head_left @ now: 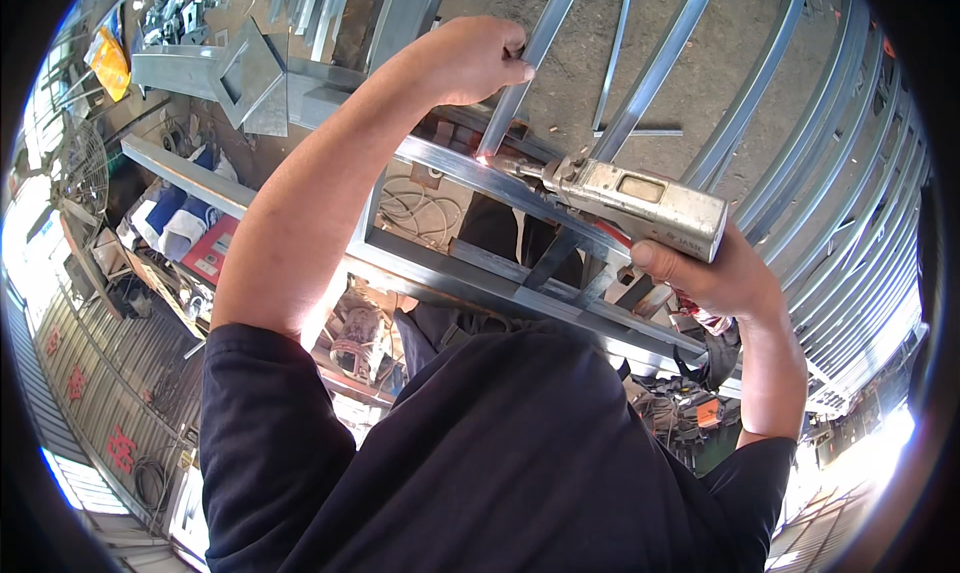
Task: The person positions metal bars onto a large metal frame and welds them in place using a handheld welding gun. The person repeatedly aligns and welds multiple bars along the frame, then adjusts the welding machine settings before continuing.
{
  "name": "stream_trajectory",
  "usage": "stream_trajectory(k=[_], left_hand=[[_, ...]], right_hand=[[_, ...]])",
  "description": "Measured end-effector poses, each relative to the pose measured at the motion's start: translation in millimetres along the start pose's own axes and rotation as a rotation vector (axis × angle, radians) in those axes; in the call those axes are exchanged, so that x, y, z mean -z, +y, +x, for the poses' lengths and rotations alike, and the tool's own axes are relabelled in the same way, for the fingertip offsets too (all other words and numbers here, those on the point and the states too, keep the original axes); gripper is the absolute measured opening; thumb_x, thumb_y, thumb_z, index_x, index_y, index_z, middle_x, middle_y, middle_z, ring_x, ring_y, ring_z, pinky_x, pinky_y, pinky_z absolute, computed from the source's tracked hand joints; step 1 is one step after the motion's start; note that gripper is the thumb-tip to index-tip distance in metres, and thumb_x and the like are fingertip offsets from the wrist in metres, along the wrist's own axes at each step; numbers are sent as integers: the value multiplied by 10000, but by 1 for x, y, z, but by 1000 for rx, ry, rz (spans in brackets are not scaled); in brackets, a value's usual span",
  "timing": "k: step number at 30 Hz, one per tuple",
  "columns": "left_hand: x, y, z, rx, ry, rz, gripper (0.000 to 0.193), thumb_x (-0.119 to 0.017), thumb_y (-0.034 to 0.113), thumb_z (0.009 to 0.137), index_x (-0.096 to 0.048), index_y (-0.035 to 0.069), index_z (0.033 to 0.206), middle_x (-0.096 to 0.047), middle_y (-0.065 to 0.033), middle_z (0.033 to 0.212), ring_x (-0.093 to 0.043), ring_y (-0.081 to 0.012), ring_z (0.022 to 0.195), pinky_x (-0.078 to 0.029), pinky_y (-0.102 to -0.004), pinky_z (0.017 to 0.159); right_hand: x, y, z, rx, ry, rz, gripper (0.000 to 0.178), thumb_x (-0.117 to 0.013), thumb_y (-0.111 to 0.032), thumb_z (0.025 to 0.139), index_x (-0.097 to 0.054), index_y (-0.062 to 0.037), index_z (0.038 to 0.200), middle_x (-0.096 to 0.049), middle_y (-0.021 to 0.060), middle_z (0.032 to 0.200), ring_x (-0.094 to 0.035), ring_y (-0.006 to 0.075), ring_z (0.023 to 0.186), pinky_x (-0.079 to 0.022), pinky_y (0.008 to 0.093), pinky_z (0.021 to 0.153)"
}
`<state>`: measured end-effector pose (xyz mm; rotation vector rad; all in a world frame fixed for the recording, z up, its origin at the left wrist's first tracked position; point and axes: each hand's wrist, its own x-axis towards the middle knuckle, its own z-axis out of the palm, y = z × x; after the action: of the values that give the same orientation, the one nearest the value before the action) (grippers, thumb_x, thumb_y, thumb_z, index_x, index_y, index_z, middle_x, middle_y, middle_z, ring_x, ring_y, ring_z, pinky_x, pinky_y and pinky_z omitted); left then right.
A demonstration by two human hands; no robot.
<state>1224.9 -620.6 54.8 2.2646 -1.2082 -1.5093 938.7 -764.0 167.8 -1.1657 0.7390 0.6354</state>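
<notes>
My left hand [487, 61] is closed around a square metal tube [541, 45], with the thumb against its side. The tube's lower end meets a long metal rail [450, 161] of a frame. In my right hand [715, 278] is a boxy, worn, pale handheld welding gun [645, 201]. The gun's nozzle [515, 168] points left at the joint of tube and rail, where a small orange-white glow [484, 159] shows. My right thumb lies along the gun's lower side; the other fingers are mostly hidden beneath it.
Parallel metal tubes [690, 48] run in a row to the right. A flat metal plate with a square cutout [250, 78] lies at upper left. Coiled cable [425, 213] shows through the frame. A fan [85, 168] and an orange bag [110, 63] stand at far left.
</notes>
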Motion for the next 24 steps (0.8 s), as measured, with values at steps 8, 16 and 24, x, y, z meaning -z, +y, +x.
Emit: stream_trajectory(k=[8,16,24], left_hand=[[1,2,-2,-5,-10,13,322,-704,269,1007,-688,-1,1183,-775,-167,1019,-744,-256,917,-556,-402,819],[9,4,2,-19,-41,87,369,-731,332,985,-717,14,1172,-772,-159,1030,-729,-280,910,-546,-408,820],[-5,-12,-13,-46,302,-14,421,-710,458,960,-752,47,1038,-711,-155,837,-677,-322,784,-524,-473,720]], right_hand=[[-1,2,-2,-104,43,28,773,-854,-357,910,-504,10,1494,-735,134,1239,-695,182,1117,-562,332,964],[12,33,-33,15,225,261,706,-883,-403,861,-616,39,1341,-746,190,1002,-734,181,695,-622,314,613],[-1,79,-108,178,291,358,748,-838,-491,866,-606,94,1271,-724,219,962,-738,236,657,-612,339,558]])
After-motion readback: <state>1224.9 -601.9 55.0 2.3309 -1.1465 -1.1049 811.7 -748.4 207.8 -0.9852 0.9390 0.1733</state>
